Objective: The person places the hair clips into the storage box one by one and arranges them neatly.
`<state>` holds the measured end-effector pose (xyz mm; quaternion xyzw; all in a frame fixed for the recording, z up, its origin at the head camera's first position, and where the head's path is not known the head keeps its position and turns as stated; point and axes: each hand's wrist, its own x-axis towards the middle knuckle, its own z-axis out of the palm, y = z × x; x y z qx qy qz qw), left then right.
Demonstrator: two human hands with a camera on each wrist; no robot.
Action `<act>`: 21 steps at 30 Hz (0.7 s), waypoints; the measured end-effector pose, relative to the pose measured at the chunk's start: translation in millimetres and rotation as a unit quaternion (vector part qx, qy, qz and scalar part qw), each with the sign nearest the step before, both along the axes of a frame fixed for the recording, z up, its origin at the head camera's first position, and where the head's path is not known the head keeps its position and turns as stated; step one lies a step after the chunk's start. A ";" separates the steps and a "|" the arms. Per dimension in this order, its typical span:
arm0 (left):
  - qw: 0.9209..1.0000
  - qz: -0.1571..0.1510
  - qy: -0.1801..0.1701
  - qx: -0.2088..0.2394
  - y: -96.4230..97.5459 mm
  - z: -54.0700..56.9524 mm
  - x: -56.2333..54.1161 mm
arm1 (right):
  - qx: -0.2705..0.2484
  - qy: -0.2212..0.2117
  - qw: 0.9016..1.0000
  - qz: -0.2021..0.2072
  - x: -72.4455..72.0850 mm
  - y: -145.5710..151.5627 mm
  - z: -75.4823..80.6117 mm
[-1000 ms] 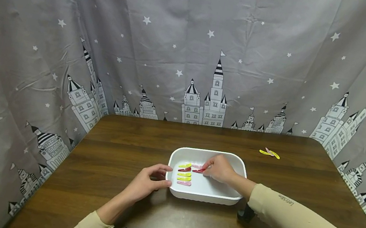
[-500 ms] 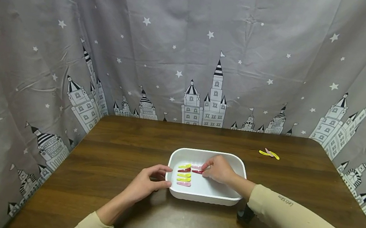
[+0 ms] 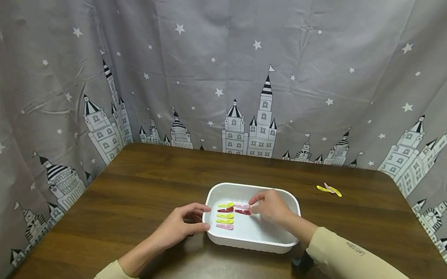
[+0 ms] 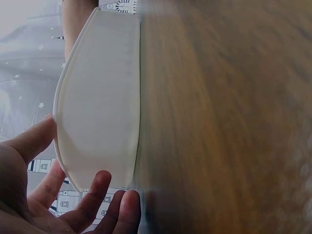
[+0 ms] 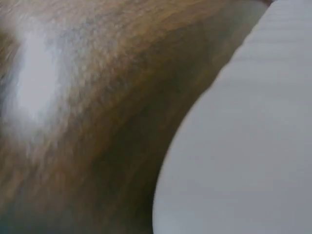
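Observation:
A white tray (image 3: 253, 245) holds snap hair clips. Down its left side run a yellow clip (image 3: 226, 205), a red clip (image 3: 225, 210), two more yellow clips and a pink clip (image 3: 225, 226). A second pink clip (image 3: 242, 206) and a second red clip (image 3: 243, 212) lie to their right. My right hand (image 3: 271, 206) is inside the tray, its thumb and index fingertips slightly parted at the right ends of these two; the right wrist view does not show it. With loosely bent, spread fingers, my left hand (image 3: 179, 223) touches the tray's left end; the left wrist view shows the thumb (image 4: 36, 139) against the rim.
Two yellow clips and a pink one form a small crossed pile (image 3: 329, 189) at the back right of the brown wooden table (image 3: 158, 168). Behind the table hangs a grey curtain (image 3: 206, 21) with castles and stars.
My right fingertips have come off the second red clip and drawn slightly right, leaving it lying below the pink clip. My left hand stays at the tray's end.

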<state>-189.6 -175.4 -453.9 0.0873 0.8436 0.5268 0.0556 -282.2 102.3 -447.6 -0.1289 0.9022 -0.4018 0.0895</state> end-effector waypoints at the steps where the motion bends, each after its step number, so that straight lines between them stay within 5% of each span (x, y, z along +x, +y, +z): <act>1: 1.000 0.000 0.000 0.000 0.2 0.2 0.2 | -0.004 0.001 1.000 -0.001 -0.5 1.7 1.5; 21: 1.000 0.004 -0.003 0.000 1.0 -1.4 -1.1 | -0.070 -0.046 0.992 -0.095 -1.1 51.1 40.7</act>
